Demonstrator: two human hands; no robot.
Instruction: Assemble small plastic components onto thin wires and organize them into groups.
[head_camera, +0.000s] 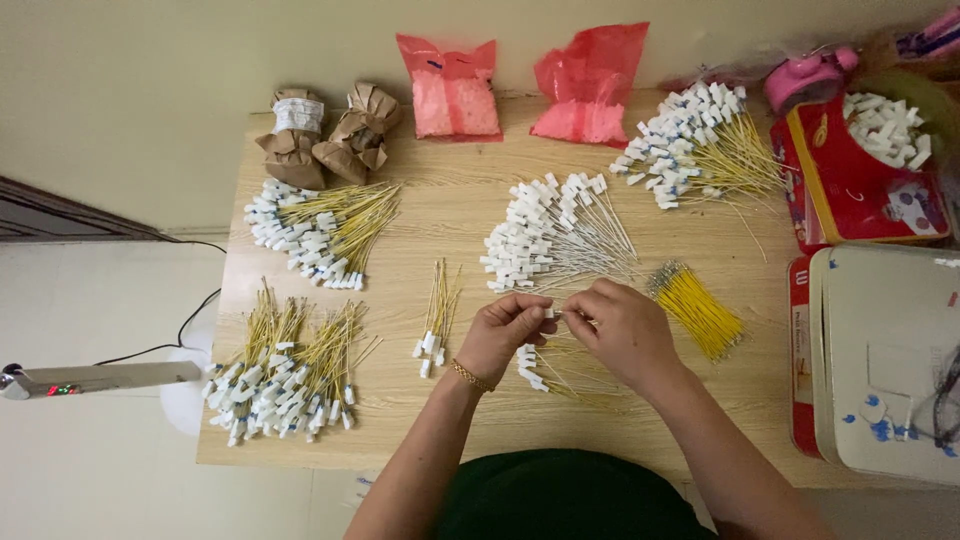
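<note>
Near the tabletop's (420, 215) front edge, left hand (503, 332) and right hand (622, 328) meet, both pinching one white-tipped wire (556, 313). Finished wires (545, 370) lie beneath; yellow bundle (697, 309) just right.

Your left hand (503, 330) and right hand (622, 328) meet over the wooden counter (420, 420). Together they pinch a small white plug (551, 313) on a thin wire. A few finished wires (545, 372) lie under your hands. A bunch of yellow wires (697, 309) sits just beside your right hand.
</note>
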